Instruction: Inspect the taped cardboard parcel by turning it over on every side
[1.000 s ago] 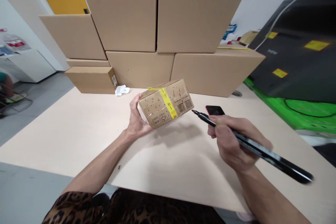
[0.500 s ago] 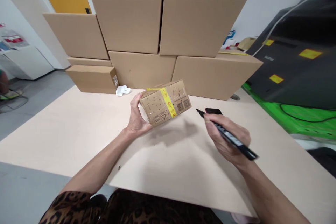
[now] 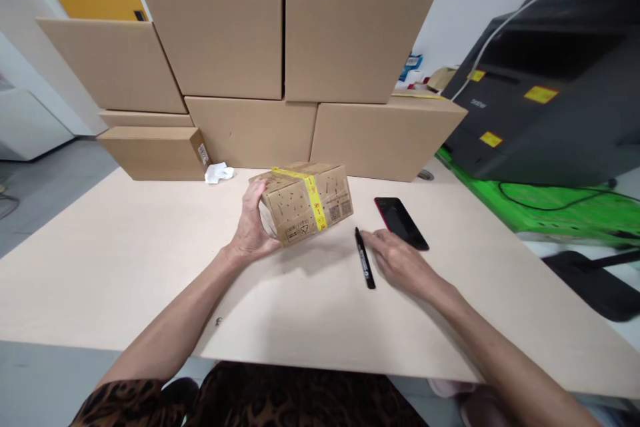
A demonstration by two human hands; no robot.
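Observation:
My left hand [image 3: 250, 227] grips the left end of a small cardboard box [image 3: 305, 203] with a yellow tape band, tilted up off the pale table [image 3: 125, 260]. A black marker [image 3: 365, 258] lies flat on the table just right of the box. My right hand [image 3: 400, 263] rests beside the marker with its fingers stretched out and fingertips near its tip, holding nothing. A black phone [image 3: 401, 223] lies face up just beyond that hand.
Large cardboard boxes [image 3: 280, 67] are stacked along the table's far edge, with a crumpled white paper [image 3: 218, 173] at their foot. A dark printer [image 3: 545, 93] sits on a green surface [image 3: 550, 203] at the right. Grey floor lies to the left.
My right hand has laid the marker down on the table and let go of it. The left hand has brought the box lower and a little nearer to level.

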